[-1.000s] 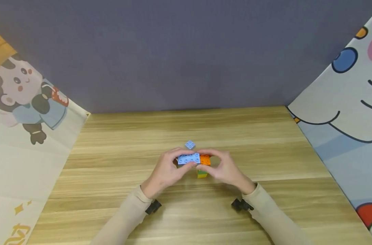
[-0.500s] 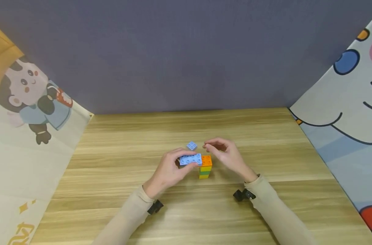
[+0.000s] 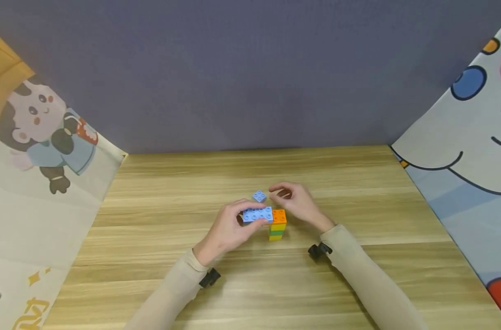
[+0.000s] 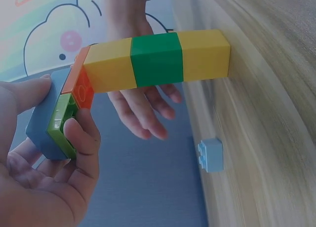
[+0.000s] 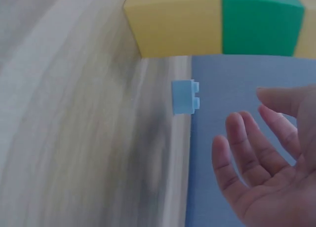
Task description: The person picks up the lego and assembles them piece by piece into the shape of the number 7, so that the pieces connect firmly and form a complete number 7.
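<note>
My left hand (image 3: 227, 229) grips a long blue building brick (image 3: 257, 214), thumb on the near side and fingers on the far side. Beneath that brick, the left wrist view shows a light green brick (image 4: 60, 122) beside an orange brick (image 4: 79, 81). The orange one tops an upright tower of a yellow brick (image 4: 109, 66), a green brick (image 4: 157, 60) and another yellow brick (image 4: 205, 55) standing on the table. Past the tower, my right hand (image 3: 297, 201) hovers with relaxed fingers, holding nothing. Just left of its fingertips lies a small blue brick (image 3: 259, 196), studs up, untouched.
The bricks stand on a wood-grain table (image 3: 184, 178). A grey-blue wall (image 3: 250, 78) rises behind it, with cartoon-printed panels (image 3: 48, 183) at left and right. Each wrist wears a small black camera (image 3: 209, 277).
My right hand has let go of the bricks, moving up and away, then slightly left towards the small blue brick. My left hand keeps its hold on the long blue brick.
</note>
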`<state>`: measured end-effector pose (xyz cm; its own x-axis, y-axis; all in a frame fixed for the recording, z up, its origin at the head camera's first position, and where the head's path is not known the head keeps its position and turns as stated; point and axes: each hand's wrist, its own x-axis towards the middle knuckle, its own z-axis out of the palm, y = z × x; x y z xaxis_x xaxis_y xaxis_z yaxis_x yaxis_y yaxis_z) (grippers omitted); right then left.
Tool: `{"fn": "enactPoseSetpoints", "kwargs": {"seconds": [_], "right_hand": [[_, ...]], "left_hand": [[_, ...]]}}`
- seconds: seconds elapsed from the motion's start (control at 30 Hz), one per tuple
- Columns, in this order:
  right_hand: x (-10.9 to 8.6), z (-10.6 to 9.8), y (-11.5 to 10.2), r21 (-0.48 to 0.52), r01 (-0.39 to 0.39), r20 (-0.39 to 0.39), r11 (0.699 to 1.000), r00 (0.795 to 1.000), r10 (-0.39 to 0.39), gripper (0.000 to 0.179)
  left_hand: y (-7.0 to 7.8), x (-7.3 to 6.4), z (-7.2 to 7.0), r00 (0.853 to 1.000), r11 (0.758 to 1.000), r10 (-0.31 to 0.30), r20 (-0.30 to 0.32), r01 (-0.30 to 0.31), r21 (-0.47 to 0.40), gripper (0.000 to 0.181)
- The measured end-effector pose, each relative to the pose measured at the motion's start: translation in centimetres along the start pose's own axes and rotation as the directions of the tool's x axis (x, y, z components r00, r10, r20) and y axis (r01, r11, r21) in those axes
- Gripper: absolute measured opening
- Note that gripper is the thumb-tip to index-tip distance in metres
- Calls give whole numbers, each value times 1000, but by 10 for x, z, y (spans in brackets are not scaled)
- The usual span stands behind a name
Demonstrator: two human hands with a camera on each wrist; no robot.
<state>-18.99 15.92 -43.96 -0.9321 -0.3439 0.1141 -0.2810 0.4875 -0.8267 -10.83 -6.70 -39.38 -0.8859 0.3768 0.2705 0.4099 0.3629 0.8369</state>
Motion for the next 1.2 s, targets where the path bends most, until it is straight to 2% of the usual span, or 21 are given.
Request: {"fn": "enactPoseSetpoints", "kwargs": {"seconds": [0.13, 0.33, 0.53, 0.73, 0.97, 1.2], "right_hand": [[8, 6, 3, -31, 6, 27, 999, 1000, -5, 31], [16, 15, 9, -71, 6, 70, 997, 998, -1, 33], [23, 25, 12, -67, 2, 110, 998, 994, 6, 36], [30, 33, 14, -64, -25, 144, 998, 989, 34, 39], [35, 36, 14, -86, -39, 149, 995, 987, 52, 43], [38, 36, 17, -65, -49, 148, 997, 987, 58, 43]], "left_hand": [[0, 0, 1, 1000, 1000, 15, -2, -15, -3, 32], [0, 0, 1, 1000, 1000, -11, 21, 11, -22, 32], [0, 1, -2, 999, 999, -33, 35, 34, -9, 31], [-1, 0, -2, 999, 999, -28, 37, 29, -23, 31], [-1, 1, -2, 1000, 999, -17, 25, 18, -29, 31], [0, 0, -3, 999, 999, -14, 31, 15, -35, 30]]}}
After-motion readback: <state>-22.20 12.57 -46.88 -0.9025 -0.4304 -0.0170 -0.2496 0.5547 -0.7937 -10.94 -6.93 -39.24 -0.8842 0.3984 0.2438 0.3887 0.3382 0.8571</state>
